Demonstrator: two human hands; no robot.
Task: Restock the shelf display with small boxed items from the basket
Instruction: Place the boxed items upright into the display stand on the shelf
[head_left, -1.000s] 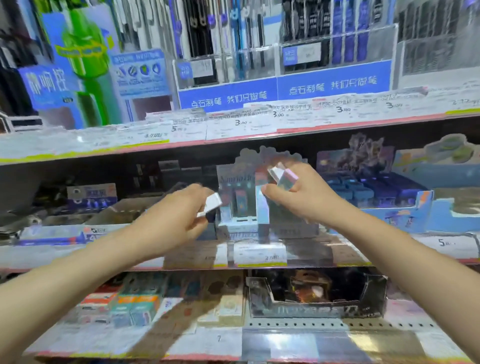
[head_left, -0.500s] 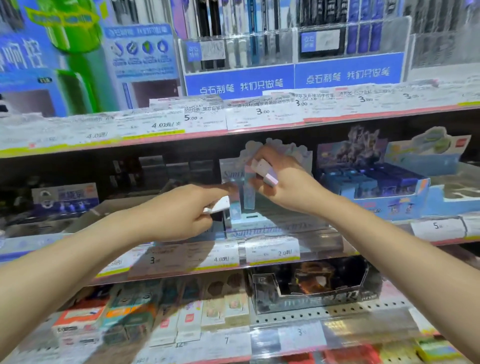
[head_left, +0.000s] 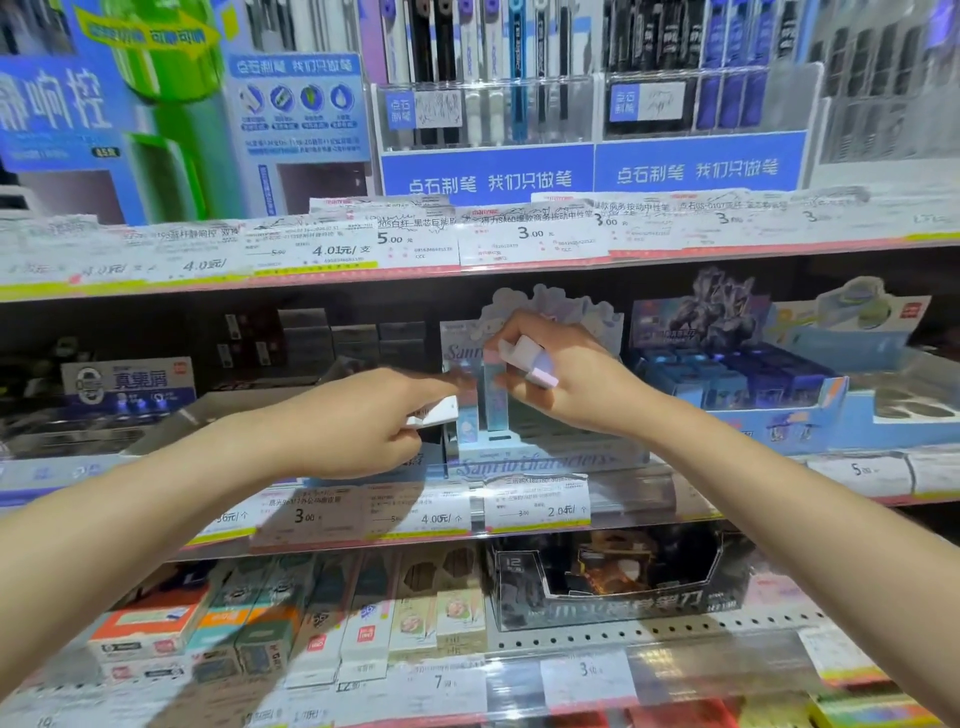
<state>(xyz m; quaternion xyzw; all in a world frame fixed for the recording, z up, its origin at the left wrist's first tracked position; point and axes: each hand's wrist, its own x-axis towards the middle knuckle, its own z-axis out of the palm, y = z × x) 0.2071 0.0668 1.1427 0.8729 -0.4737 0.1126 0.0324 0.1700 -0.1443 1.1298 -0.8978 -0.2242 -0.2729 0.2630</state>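
A pale cardboard display tray (head_left: 524, 460) with a cartoon backboard stands on the middle shelf. Small boxes stand upright inside it (head_left: 496, 402). My left hand (head_left: 358, 423) grips a small white box (head_left: 436, 414) low in its fingers, and its index finger stretches to the upright boxes at the tray's left. My right hand (head_left: 566, 382) reaches in from the right, holding small pale lilac boxes (head_left: 530, 358) tucked between its fingers while its fingertips touch an upright box. The basket is out of view.
A blue display box (head_left: 810, 410) of dark blue packs sits right of the tray. Dark boxes fill the shelf to the left (head_left: 332, 338). Price labels line the shelf edge (head_left: 535, 501). Pens hang above; a black display carton (head_left: 618, 587) and flat packs lie below.
The view has closed in on the shelf. My left index finger has stretched further right to the upright boxes. My right hand has shifted slightly down toward the tray, still holding its boxes.
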